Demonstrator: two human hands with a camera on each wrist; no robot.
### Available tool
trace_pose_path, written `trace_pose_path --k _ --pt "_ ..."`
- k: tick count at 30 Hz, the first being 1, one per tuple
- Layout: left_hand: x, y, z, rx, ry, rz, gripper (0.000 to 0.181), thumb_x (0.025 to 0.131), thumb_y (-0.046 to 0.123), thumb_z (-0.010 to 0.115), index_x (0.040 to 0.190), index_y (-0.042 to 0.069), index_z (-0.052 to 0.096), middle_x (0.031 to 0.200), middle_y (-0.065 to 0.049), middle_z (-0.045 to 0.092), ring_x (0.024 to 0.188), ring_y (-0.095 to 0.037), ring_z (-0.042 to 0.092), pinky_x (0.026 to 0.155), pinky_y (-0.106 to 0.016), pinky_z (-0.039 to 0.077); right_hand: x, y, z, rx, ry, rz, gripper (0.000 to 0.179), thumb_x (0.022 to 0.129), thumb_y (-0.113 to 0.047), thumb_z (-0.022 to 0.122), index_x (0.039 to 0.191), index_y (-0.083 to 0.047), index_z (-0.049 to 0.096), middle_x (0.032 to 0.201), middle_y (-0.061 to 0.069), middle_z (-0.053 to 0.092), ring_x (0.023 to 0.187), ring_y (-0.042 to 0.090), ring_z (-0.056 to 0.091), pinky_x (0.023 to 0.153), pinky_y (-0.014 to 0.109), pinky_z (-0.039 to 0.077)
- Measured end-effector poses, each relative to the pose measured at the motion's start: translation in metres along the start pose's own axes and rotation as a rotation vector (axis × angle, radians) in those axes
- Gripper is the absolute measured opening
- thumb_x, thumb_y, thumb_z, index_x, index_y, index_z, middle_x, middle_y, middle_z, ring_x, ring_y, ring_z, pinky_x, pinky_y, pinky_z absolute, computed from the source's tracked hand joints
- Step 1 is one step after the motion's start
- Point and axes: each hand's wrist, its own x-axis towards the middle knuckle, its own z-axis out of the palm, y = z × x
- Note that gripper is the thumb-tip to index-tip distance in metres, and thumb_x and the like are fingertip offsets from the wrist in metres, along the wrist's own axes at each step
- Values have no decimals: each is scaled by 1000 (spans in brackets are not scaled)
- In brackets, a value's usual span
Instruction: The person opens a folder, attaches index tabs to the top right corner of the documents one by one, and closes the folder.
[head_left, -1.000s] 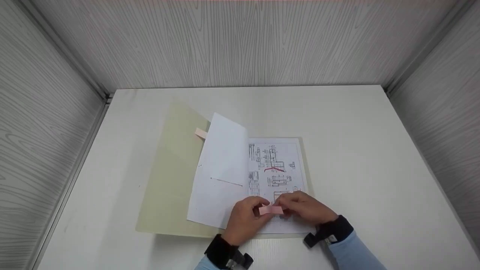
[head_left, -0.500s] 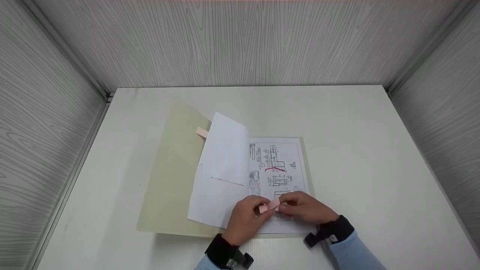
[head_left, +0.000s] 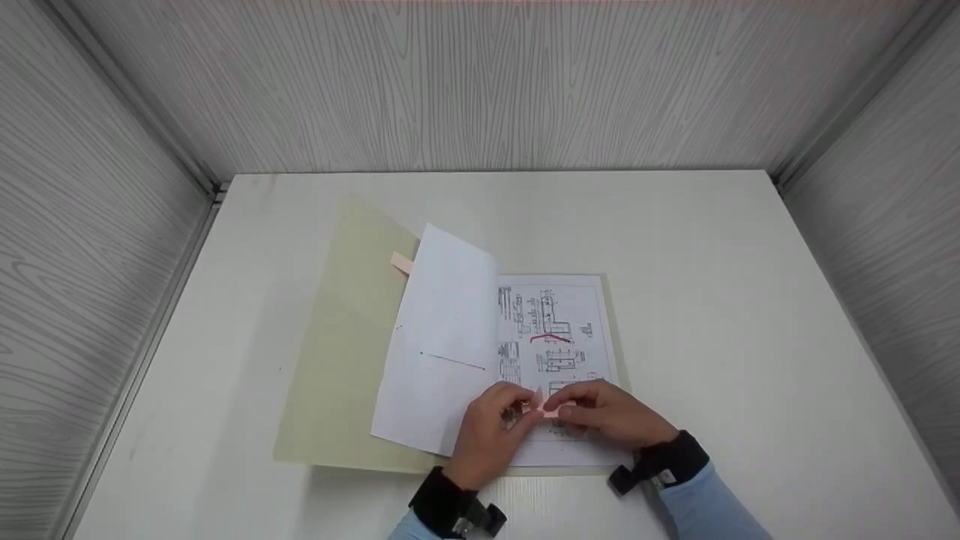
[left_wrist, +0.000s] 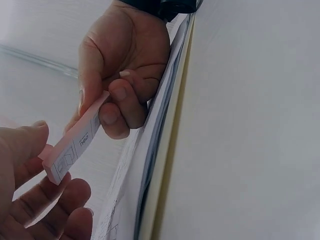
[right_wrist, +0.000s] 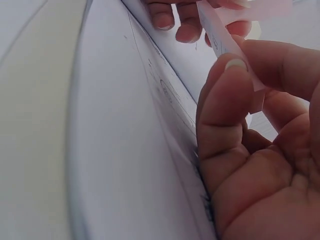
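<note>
Wood-grain panels (head_left: pixel 472 90) stand around the white counter (head_left: pixel 712 300), where a pink note pad (left_wrist: pixel 77 140) is pinched in the grip of left hand (head_left: pixel 487 435) and right hand (head_left: pixel 611 416), its printed face shown by the wrist views alone, over a drawing page (head_left: pixel 551 311), with counter extending rightward past the open folder (head_left: pixel 322 375).

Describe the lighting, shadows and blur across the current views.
Head: fairly even light, soft shadow on the table below the yellow folder; left wrist: dim overall, yet print shows on the pink pad; right wrist: folder and near page blurred, right hand shaded, with brighter patches beyond its fingers.
</note>
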Motion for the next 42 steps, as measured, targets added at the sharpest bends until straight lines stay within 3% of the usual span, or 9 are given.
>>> trace_pose_path --k 8,17,23,26,30,33,38,42 --pt "0 0 -2 -38 50 16 21 90 25 69 106 13 66 96 8 64 87 -5 58 78 -27 50 1 -1 0 -9 -4 -10 22 97 -30 57 109 -19 71 93 11 64 74 25 56 62 28 46" --pt "0 -3 -2 -96 128 77 18 91 16 66 107 8 63 95 5 63 86 -7 59 78 -33 51 1 -4 2 14 13 -8 21 94 -29 60 107 -16 71 86 12 60 75 22 55 64 26 44" --pt "0 -2 -3 -93 122 40 21 91 22 67 108 9 64 96 2 65 88 -7 58 80 -34 51 0 -6 0 51 9 -40 21 97 -23 57 110 -12 69 80 21 56 71 28 53 58 27 42" --pt "0 -1 -3 -90 124 30 24 91 25 67 109 9 64 97 2 65 88 -7 58 81 -35 51 -4 -11 -5 66 34 -11 23 97 -26 57 112 -12 68 80 19 54 72 29 51 59 27 42" --pt "1 0 -2 -93 128 33 22 91 22 68 108 9 64 96 -1 66 87 -7 59 81 -35 51 -16 -20 -23 56 136 55 32 95 -34 59 119 -14 65 101 12 59 85 30 53 69 28 44" --pt "0 0 -1 -99 126 27 20 90 18 69 107 9 64 97 -3 67 88 -6 59 81 -32 51 -29 -21 -46 0 247 64 39 95 -35 59 127 -13 59 111 15 57 90 34 53 70 30 46" --pt "0 2 0 -100 123 7 21 88 16 70 107 9 65 98 -3 67 88 -6 59 81 -31 50 -48 -8 -87 -169 460 111 36 96 -33 59 124 -10 58 94 23 56 80 36 53 61 31 47" --pt "0 3 0 -91 114 4 21 89 18 70 107 8 65 99 -3 67 89 -6 60 81 -30 50 -58 3 -105 -322 588 180 31 96 -29 59 118 -7 62 88 18 56 75 30 51 60 29 43"
